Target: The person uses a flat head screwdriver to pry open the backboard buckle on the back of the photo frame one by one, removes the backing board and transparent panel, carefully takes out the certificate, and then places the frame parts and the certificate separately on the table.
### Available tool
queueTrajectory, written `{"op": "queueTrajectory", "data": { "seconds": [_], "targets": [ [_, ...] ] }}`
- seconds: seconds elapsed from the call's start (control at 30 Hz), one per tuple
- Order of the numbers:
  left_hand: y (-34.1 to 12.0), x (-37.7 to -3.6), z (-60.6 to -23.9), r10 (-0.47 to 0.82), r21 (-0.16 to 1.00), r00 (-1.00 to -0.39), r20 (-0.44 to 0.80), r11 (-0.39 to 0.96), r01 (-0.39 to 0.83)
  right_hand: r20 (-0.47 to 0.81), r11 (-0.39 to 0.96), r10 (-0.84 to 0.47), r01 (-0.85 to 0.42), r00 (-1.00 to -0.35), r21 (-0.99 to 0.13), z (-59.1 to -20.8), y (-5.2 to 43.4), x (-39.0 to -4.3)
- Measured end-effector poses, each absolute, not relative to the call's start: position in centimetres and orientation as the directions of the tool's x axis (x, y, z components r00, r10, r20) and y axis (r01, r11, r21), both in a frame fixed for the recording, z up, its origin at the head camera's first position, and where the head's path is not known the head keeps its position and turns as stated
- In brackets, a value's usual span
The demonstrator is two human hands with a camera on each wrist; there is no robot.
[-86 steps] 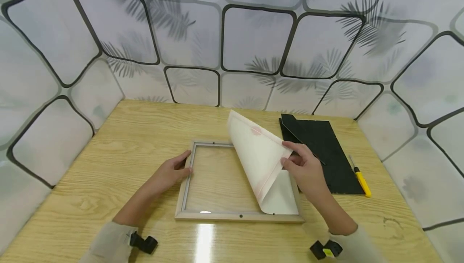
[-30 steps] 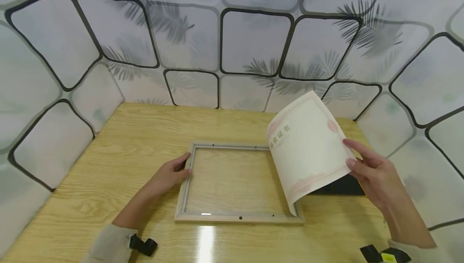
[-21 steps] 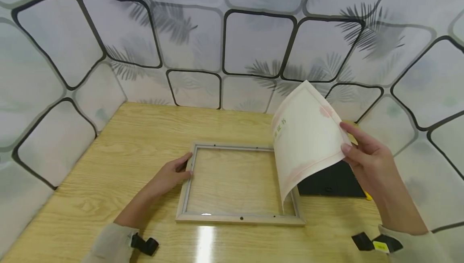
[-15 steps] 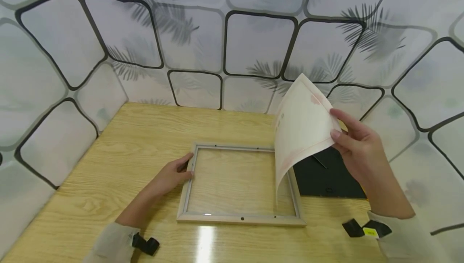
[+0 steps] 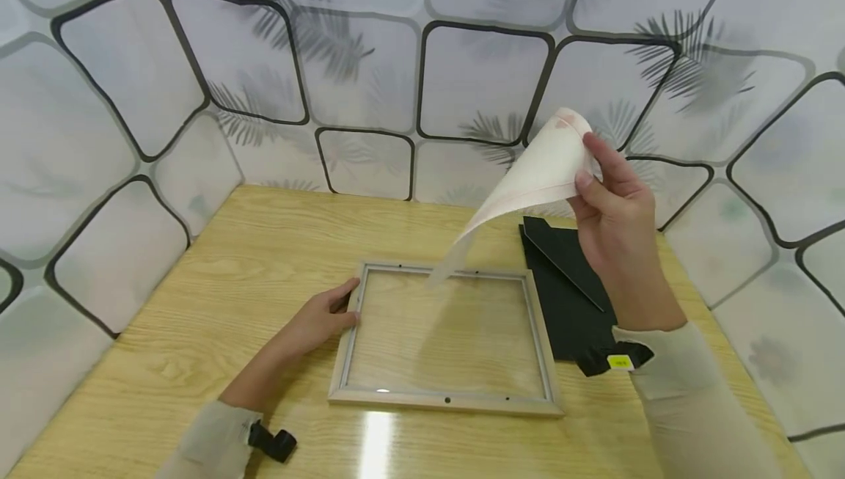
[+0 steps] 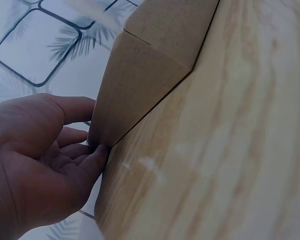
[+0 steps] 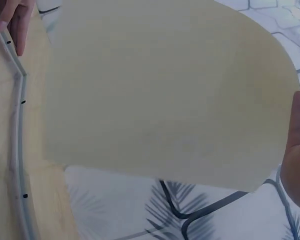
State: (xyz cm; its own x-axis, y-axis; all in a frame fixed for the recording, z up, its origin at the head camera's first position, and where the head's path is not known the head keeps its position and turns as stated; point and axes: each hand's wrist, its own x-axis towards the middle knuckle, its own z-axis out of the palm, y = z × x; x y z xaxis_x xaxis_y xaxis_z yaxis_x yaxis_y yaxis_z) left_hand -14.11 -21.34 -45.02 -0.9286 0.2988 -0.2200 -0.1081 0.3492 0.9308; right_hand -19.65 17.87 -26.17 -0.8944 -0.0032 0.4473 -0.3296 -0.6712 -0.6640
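Observation:
My right hand (image 5: 617,222) pinches one edge of a white paper certificate (image 5: 538,171) with pink printing along its border. The sheet is raised and curved, its far end hanging over the upper part of the picture frame (image 5: 409,400). In the right wrist view the plain back of the certificate (image 7: 170,95) fills the middle. My left hand (image 5: 323,321) grips the left side of the frame, thumb on top. The frame lies flat, with a clear pane through which the table shows. In the left wrist view the fingers touch the frame's outer side (image 6: 135,80).
A black backing board (image 5: 561,325) with a folded stand flap (image 5: 561,266) lies right of the frame, partly behind my right arm. Wood-grain table (image 5: 277,229) surrounds the frame. A patterned curtain (image 5: 370,83) closes off the back and sides.
My right hand has lifted the certificate off the frame, swung right, then up and back left, uncovering the pane. The left hand stays on the frame. The yellow-handled screwdriver is now out of sight.

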Motion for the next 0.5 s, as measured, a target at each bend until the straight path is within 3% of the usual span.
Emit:
{"op": "queueTrajectory", "data": {
  "seconds": [0.1,0.2,0.37,0.5],
  "targets": [
    [-21.2,-14.2,-44.9,0.3,0.931,-0.927,-0.226,0.347,-0.114,0.416,-0.699,0.05,-0.329,-0.908,-0.635,-27.0,18.1,-20.4],
    [-21.1,-14.2,-44.9,0.3,0.929,-0.926,-0.23,0.35,-0.117,0.304,-0.65,0.082,-0.282,-0.949,-0.706,-28.9,18.8,-21.2],
    [-21.1,-14.1,-44.6,0.303,0.93,-0.924,-0.232,0.348,-0.119,-0.018,-0.413,0.134,-0.04,-0.991,-0.91,-33.2,19.6,-22.0],
    [-21.2,-14.0,-44.4,0.319,0.931,-0.922,-0.221,0.35,-0.102,-0.155,-0.231,0.139,0.12,-0.978,-0.966,-36.3,19.5,-22.0]
  ]
}}
